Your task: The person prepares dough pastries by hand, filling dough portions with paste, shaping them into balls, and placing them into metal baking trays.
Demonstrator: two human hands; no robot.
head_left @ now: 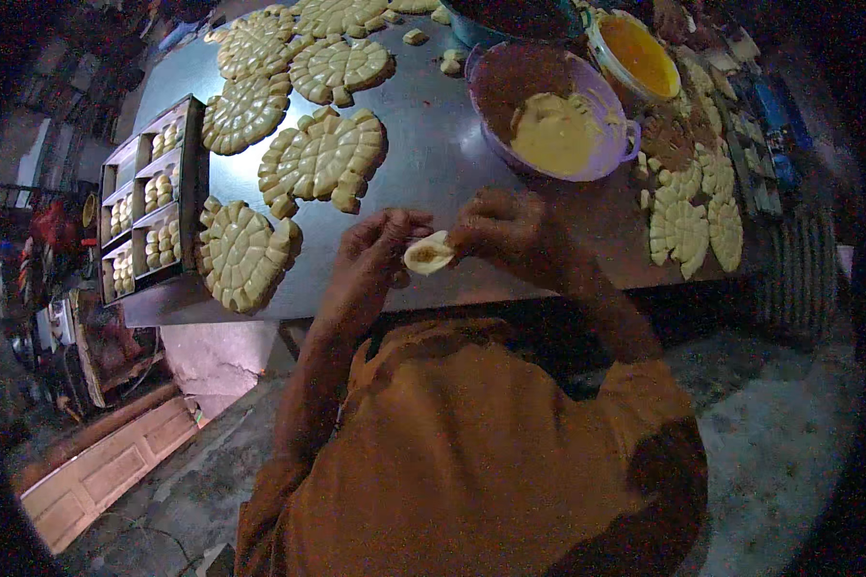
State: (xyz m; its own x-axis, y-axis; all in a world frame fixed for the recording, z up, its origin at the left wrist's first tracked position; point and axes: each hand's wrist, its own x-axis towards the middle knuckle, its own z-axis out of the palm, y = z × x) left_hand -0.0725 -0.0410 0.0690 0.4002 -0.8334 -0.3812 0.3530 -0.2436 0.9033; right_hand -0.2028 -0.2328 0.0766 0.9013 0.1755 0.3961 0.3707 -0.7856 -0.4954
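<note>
Above the table's near edge, a small flattened piece of dough (421, 252) is held between my two hands. It is pale, oval and cupped, with a brownish patch of filling in its middle. My left hand (377, 245) grips its left side, fingers curled. At its right edge, the bent fingers of my right hand (506, 229) are closed on the dough; their tips are partly hidden. Beyond the right hand stands a purple basin (601, 175) with a pale yellow soft mass (554, 131) inside.
Rounds of dough scored into pieces (325, 154) cover the left of the metal table (433, 125), with more dough (680, 231) at right. A compartmented box (194, 144) of small dough balls stands at the left edge. A bucket (635, 58) of orange liquid sits beyond the basin.
</note>
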